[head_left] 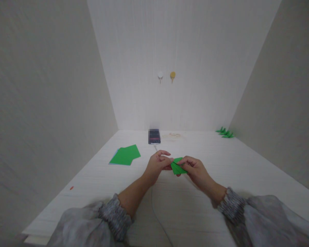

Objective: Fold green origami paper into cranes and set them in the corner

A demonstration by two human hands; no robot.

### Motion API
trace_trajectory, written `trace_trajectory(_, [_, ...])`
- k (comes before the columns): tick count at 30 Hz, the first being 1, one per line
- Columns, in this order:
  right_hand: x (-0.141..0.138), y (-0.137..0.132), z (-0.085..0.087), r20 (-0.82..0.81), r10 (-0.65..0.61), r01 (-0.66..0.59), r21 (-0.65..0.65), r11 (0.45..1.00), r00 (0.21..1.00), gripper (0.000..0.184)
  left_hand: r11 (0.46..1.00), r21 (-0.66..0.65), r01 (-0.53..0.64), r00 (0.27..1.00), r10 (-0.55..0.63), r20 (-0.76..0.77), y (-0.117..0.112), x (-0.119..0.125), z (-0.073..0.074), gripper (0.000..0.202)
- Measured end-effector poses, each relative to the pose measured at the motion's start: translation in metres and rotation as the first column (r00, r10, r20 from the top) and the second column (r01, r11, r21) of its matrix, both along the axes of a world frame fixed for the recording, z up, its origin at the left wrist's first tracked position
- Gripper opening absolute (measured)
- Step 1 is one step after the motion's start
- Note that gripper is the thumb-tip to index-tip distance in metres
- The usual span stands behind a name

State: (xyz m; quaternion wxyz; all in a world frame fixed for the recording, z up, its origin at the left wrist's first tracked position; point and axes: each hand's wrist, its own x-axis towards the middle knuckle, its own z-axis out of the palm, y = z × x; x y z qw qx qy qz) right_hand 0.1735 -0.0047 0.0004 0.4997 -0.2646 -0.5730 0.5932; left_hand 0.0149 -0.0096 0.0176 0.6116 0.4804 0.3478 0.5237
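A small folded piece of green paper is held above the middle of the white table. My left hand pinches its left end with fingers closed. My right hand grips its right side, fingers curled over the top and thumb beneath. The two hands nearly touch over the paper. Both forearms come in from the bottom edge in grey sleeves.
A stack of flat green sheets lies to the left. A dark phone stands at the back, its cable running toward me. Several small green folded figures sit in the far right corner. Two hooks hang on the back wall.
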Motion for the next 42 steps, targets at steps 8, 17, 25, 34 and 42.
trace_trajectory(8, [-0.001, -0.003, 0.002, -0.071, 0.015, -0.018, -0.042, 0.999, 0.997, 0.008, 1.0, 0.008, -0.018, 1.0, 0.018, -0.009, 0.002, 0.0, -0.003, 0.033])
trace_trajectory(17, [-0.003, -0.006, 0.01, -0.034, 0.034, -0.035, -0.028, 0.999, 0.999, 0.012, 0.997, 0.05, -0.066, 0.997, 0.068, -0.037, 0.003, -0.001, -0.004, 0.031])
trace_trajectory(25, [-0.002, 0.002, 0.006, 0.175, -0.185, 0.165, 0.124, 0.978, 0.967, 0.013, 0.979, 0.154, -0.132, 0.98, 0.151, -0.126, 0.003, 0.002, -0.004, 0.024])
trace_trajectory(34, [-0.002, 0.001, 0.009, 0.23, -0.204, 0.169, 0.162, 0.972, 0.952, 0.011, 0.99, 0.136, -0.05, 0.988, 0.069, -0.139, 0.002, 0.002, -0.004, 0.041])
trace_trajectory(42, [-0.003, -0.001, 0.009, 0.122, -0.14, 0.129, 0.09, 0.988, 0.983, 0.021, 0.997, 0.059, -0.054, 0.996, 0.058, -0.062, 0.003, 0.002, -0.004, 0.042])
